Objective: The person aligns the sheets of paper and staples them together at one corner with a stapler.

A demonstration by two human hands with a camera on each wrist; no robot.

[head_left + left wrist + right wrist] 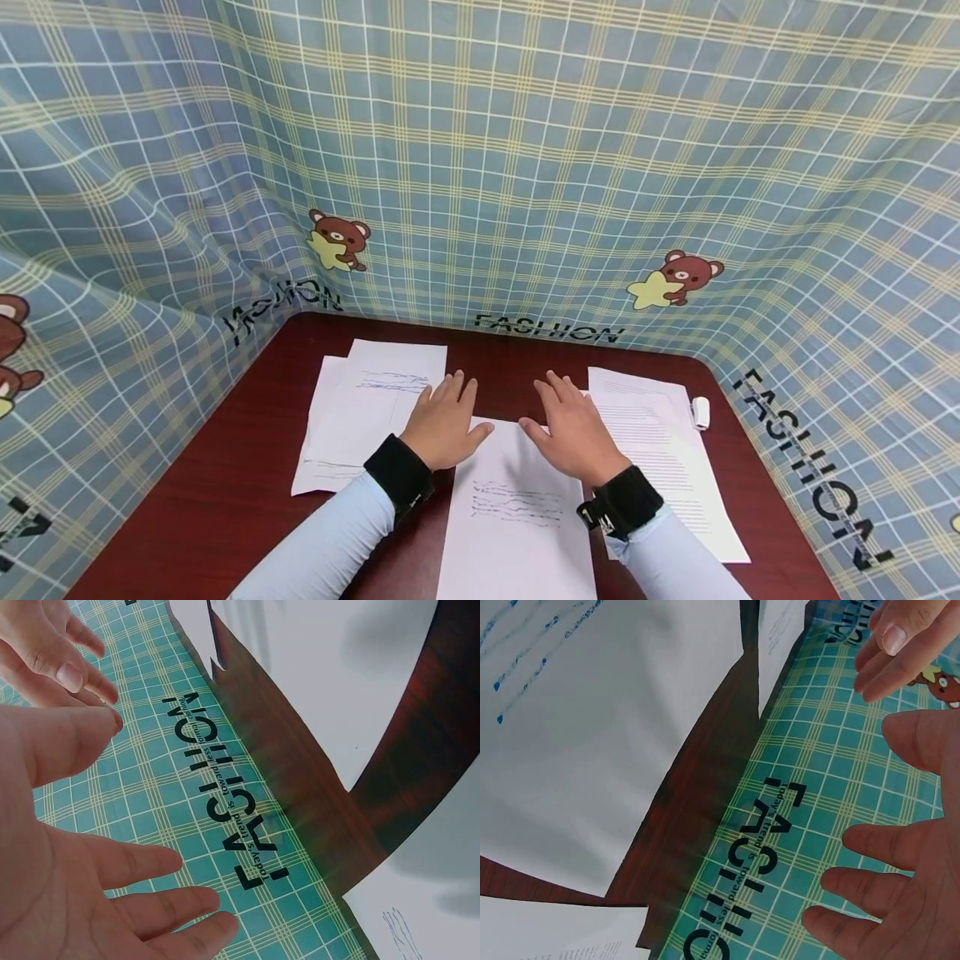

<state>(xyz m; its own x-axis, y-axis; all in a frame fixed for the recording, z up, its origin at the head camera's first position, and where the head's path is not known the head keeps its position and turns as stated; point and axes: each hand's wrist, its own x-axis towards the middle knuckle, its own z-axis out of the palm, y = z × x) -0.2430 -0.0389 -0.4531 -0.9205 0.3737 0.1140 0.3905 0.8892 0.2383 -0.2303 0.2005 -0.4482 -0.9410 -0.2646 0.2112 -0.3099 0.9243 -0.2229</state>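
Hands flat and spread at the middle of a dark red table [225, 492]: my left hand [442, 425] and right hand [573, 433] hover with fingers straight and a little apart, gripping nothing, thumbs angled toward each other over the far edge of a white sheet [517, 517]. The sheet lies between my wrists and runs toward me, a few wavy blue pen lines [517, 502] scrawled across its middle. From the head view I cannot tell whether my palms rest on the paper or hang just above it (both wrist views show open palms with daylight under the fingers).

I judge the sheet light, limp and easily creased, and slick on the polished wood, so it would slide rather than lift; pressing down flat and pinching a free corner or side edge looks the best hold.

Left of my left hand sits a loose stack of papers [360, 417], one marked with blue scribble. Right of my right hand lies a printed page [667, 458], and just beyond its far right corner a small white object [700, 412], too small to identify. Checked blue cloth [525, 167] printed with bears and the word FASHION walls in the far and side edges.
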